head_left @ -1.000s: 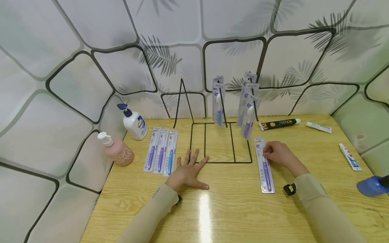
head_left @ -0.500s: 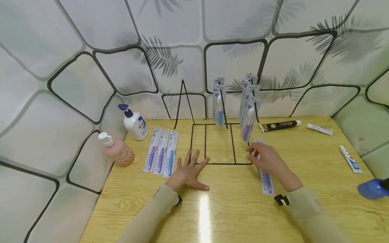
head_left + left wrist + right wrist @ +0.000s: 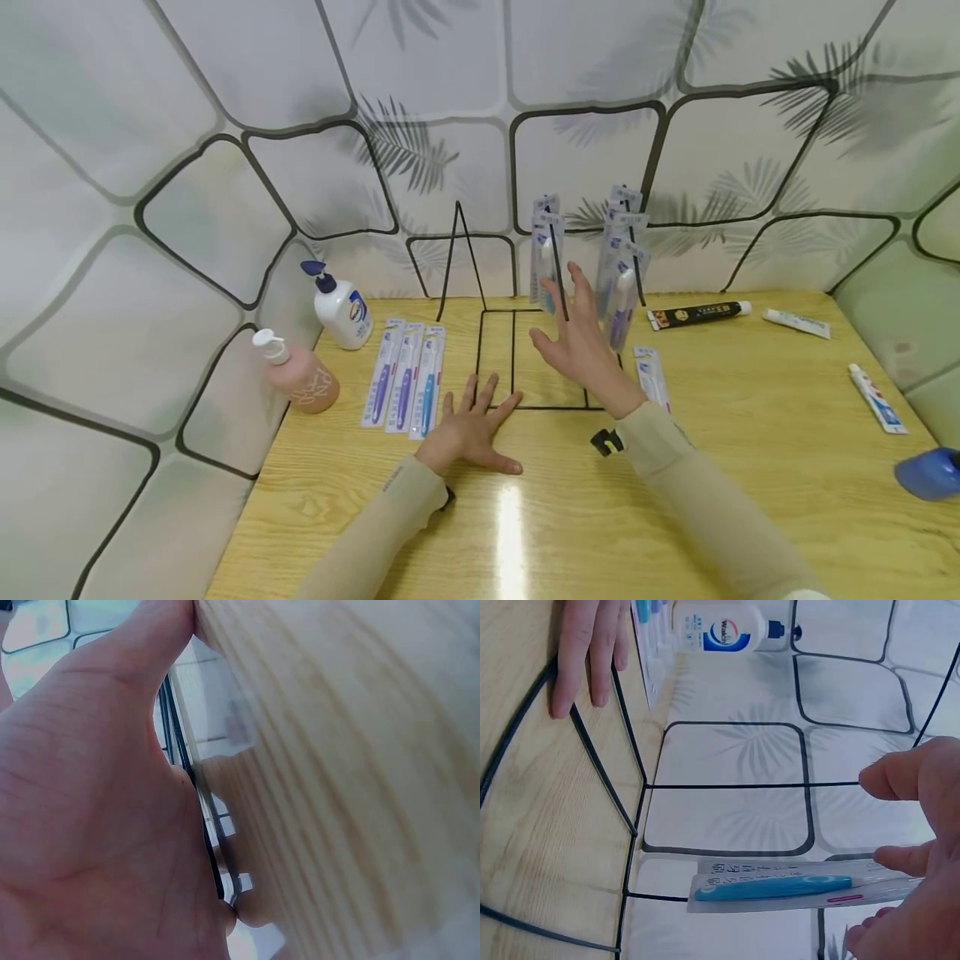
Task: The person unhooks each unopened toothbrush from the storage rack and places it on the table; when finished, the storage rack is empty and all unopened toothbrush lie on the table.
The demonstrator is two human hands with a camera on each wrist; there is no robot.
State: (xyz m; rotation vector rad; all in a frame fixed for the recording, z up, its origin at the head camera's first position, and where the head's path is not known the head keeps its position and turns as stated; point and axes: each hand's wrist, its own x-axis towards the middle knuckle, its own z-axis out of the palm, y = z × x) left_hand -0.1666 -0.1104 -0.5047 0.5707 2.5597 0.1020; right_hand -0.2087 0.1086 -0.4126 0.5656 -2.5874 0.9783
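Observation:
My left hand (image 3: 472,437) rests on the wooden table with fingers spread, the fingertips at the front bar of a black wire rack (image 3: 495,408). My right hand (image 3: 573,337) reaches over the rack with its fingers apart, holding nothing. It is close to the packaged toothbrushes (image 3: 542,283) hanging from the middle hook. In the right wrist view, the front pack there shows a blue-handled toothbrush (image 3: 802,885), with thumb and fingers around its far end. More packs (image 3: 619,308), the front one purple, hang on the right hook. One packaged toothbrush (image 3: 651,375) lies partly hidden behind the right wrist.
Three packaged toothbrushes (image 3: 405,379) lie left of the rack. Behind them stand a white pump bottle (image 3: 343,315) and a pink pump bottle (image 3: 303,379). A black toothpaste tube (image 3: 697,314), two smaller tubes (image 3: 797,322) and a blue bottle (image 3: 930,475) lie at right.
My right hand has left the toothbrush pack on the table at right and moved left and forward to the middle hook, its fingers spreading. My left hand stays in place.

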